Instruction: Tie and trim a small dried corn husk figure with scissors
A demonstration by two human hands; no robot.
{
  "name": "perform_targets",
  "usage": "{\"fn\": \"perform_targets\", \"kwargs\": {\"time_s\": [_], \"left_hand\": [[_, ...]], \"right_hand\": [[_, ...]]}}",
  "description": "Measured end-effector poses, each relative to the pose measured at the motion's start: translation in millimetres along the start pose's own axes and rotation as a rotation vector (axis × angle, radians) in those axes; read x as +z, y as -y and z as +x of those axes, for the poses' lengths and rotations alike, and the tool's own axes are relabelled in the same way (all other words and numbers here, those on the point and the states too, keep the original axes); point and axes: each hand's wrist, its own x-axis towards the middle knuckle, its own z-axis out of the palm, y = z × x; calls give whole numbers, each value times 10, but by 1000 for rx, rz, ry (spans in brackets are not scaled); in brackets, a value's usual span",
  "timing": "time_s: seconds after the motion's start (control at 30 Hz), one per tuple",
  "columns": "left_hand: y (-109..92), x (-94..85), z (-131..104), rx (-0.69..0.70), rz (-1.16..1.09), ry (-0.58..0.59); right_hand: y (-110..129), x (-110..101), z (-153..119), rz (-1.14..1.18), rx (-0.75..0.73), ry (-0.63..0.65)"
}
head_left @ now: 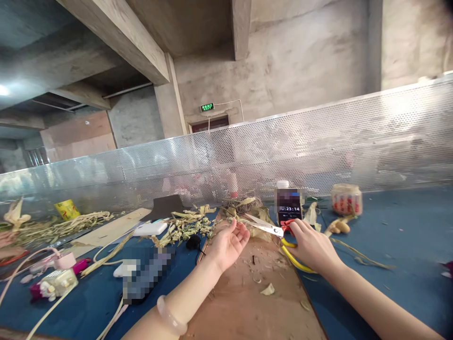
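My right hand is wrapped round a pair of scissors with red and yellow handles. Their blades stand a little apart and point left, toward my other hand. My left hand is turned palm up over the brown board, its fingers curled in close to the blade tips. Whatever thin piece may be between those fingertips cannot be made out. Behind both hands lies a heap of dry leaves and stems. Small scraps are scattered on the board.
A propped phone with a timer stands behind the scissors, and a jar is at right. More dried plants, another phone, cables and a yellow tin lie left. A perforated metal screen runs behind. Another person's hand shows far left.
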Motion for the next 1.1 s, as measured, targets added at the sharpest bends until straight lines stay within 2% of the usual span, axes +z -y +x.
{"fn": "perform_targets", "kwargs": {"time_s": [0.33,0.47,0.8,1.1], "left_hand": [[5,31,-9,34,47,-8],[16,55,-23,38,95,5],[8,39,-14,121,141,17],[21,38,6,126,152,23]], "right_hand": [[-32,2,14,27,123,-48],[-18,9,5,80,100,-22],[68,41,-22,238,45,177],[110,-4,-26,259,-18,177]]}}
